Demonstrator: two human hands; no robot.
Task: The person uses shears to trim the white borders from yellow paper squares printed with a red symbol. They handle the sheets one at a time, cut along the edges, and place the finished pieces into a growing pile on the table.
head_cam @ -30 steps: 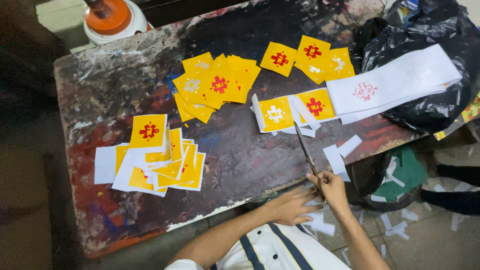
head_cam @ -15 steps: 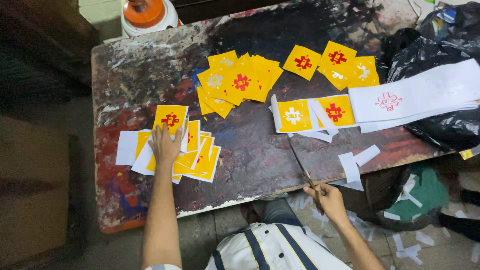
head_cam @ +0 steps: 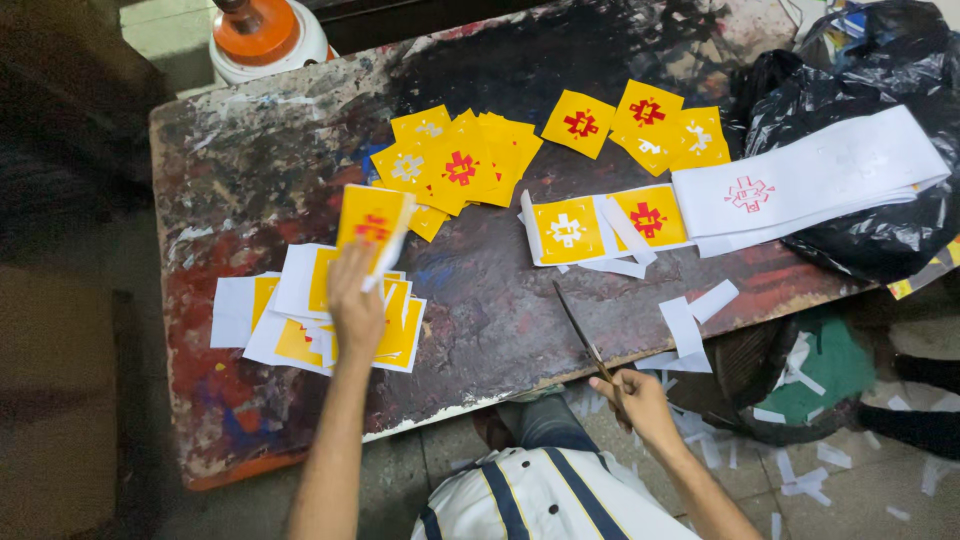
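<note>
Head view: a paint-stained dark counter [head_cam: 250,180] is seen from above, with the person's two bare arms reaching onto it; the left hand [head_cam: 355,305] is closed on a yellow square card [head_cam: 372,218] bearing a red emblem, the card being held lifted and tilted just above a loose pile of white-bordered yellow sheets [head_cam: 300,320] at the counter's left part; the right hand [head_cam: 640,395] is seen at the near edge of the counter, its fingers wrapped around the handles of a pair of scissors [head_cam: 580,335], whose dark blades are pointed away from the person across the counter top; whether the blades are together or apart cannot be told. A fan of yellow cards [head_cam: 465,160] is spread near the middle of the counter, and three more yellow cards [head_cam: 640,125] are laid further right; two uncut cards with white margins [head_cam: 600,228] are placed between the scissors and a long white folded strip [head_cam: 820,175], which is rested partly on a black plastic bag [head_cam: 880,60]; white paper offcuts [head_cam: 695,315] are scattered just beside the scissors and on the floor below; an orange and white container [head_cam: 265,35] is stood at the far edge of the counter.
</note>
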